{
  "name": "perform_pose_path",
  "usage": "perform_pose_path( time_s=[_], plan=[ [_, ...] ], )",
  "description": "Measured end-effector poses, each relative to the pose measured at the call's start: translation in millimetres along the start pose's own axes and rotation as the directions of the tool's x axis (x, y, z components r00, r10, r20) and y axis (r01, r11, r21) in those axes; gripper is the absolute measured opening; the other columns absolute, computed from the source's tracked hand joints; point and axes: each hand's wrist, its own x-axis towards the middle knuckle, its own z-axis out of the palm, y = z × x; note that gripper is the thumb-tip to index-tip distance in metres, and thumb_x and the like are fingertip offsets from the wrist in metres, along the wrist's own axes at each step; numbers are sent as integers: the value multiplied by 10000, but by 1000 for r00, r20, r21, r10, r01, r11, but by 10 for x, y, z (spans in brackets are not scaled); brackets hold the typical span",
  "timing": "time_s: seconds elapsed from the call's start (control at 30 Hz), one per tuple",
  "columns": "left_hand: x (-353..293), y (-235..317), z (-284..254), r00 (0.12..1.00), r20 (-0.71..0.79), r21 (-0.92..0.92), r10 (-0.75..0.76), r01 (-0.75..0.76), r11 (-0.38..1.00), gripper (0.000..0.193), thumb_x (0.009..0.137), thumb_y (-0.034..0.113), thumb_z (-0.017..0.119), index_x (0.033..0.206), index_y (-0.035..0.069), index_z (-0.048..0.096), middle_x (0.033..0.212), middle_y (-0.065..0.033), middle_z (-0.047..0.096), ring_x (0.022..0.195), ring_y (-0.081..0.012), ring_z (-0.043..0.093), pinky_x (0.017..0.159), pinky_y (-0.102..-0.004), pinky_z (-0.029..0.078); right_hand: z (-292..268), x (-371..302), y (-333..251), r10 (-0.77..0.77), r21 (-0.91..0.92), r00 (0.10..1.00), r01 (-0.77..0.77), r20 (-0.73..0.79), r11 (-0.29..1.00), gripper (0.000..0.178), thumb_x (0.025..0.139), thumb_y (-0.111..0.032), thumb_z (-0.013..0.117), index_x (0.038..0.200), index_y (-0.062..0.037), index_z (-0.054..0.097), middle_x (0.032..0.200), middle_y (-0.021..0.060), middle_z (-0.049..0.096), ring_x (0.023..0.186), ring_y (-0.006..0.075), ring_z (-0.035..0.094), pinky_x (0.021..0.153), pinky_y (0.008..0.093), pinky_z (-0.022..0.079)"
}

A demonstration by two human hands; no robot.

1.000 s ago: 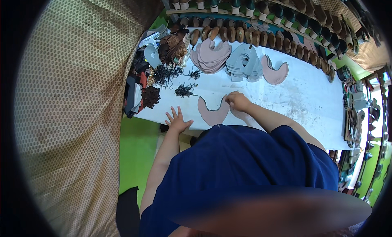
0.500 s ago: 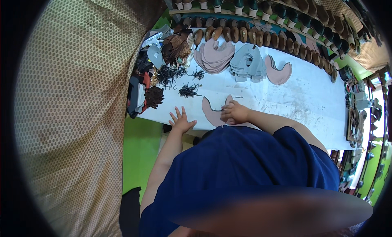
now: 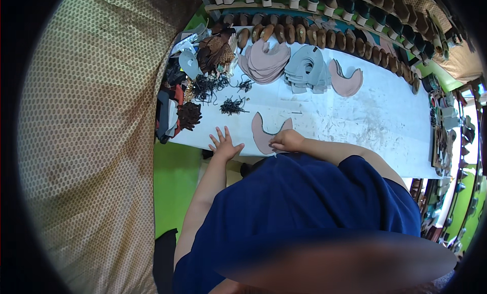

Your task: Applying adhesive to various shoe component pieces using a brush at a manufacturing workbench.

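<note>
A pink, U-shaped flat shoe-upper piece (image 3: 261, 137) with a dark inner edge lies at the table's near edge. Over its right-hand part, my right hand (image 3: 287, 140) is closed, with the fingertips bent down at the piece; whatever is between them is hidden. My left hand (image 3: 224, 145) lies flat and open on the near edge, fingers spread, a little left of the piece. Beyond it sits a tangle of short black strips (image 3: 234, 106).
Along the back of the white table (image 3: 375, 116) lie stacked pink pieces (image 3: 264, 63), stacked grey pieces (image 3: 307, 71) and another pink piece (image 3: 347, 80). Rows of shoe lasts (image 3: 332, 39) stand behind. Brown scraps (image 3: 189, 116) crowd the left end; a patterned curtain (image 3: 101, 132) hangs beside it.
My right hand has shifted slightly toward me on the pink piece, and its fingers have curled in. The left hand stays flat in about the same place.
</note>
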Motion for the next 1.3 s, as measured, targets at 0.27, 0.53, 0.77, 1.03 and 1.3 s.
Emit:
perform_pose_path(
  time_s=[0.27, 0.53, 0.77, 1.03, 1.3],
  plan=[
    [-34, 19, 65, 999, -41, 37, -15, 17, 999, 1221, 750, 705, 661, 1579, 242, -107, 1627, -159, -207, 1460, -500, -180, 1112, -710, -1, -644, -224, 651, 288, -91, 719, -438, -633, 894, 179, 767, -224, 728, 908, -125, 775, 928, 66, 736, 921, 291, 656, 818, 412, 520],
    [-88, 125, 95, 993, -113, 48, -32, 38, 998, 1175, 768, 684, 652, 1590, 221, -47, 1641, -163, -143, 1479, -477, -134, 1126, -694, 6, -682, -209, 773, 219, -285, 835, -400, -504, 871, 113, 752, -221, 722, 840, -172, 773, 875, 24, 715, 925, 255, 632, 792, 400, 506],
    [-177, 557, 334, 934, -355, -80, 36, -68, 994, 974, 870, 521, 609, 1588, 121, 86, 1650, -178, -50, 1502, -431, -84, 1144, -659, -16, -659, -134, 770, 171, -361, 842, -391, -511, 847, 47, 753, -158, 676, 764, -116, 694, 849, 50, 650, 913, 278, 612, 745, 427, 485],
    [-33, 190, 151, 918, -397, -55, 18, -44, 997, 932, 888, 511, 587, 1588, 131, 103, 1650, -174, -57, 1506, -420, -75, 1158, -639, -5, -801, -357, 885, 271, -277, 755, -511, -597, 814, 78, 775, -167, 679, 804, -96, 695, 887, 85, 651, 961, 298, 605, 816, 464, 482],
    [190, -554, -274, 935, -353, 215, 38, 42, 976, 995, 851, 676, 526, 1592, 165, 103, 1663, -109, -35, 1522, -346, -62, 1174, -613, -36, -721, -156, 697, 390, -256, 697, -631, -602, 732, 119, 791, -200, 692, 875, -117, 703, 977, 62, 644, 1038, 278, 572, 906, 451, 425]
  ],
)
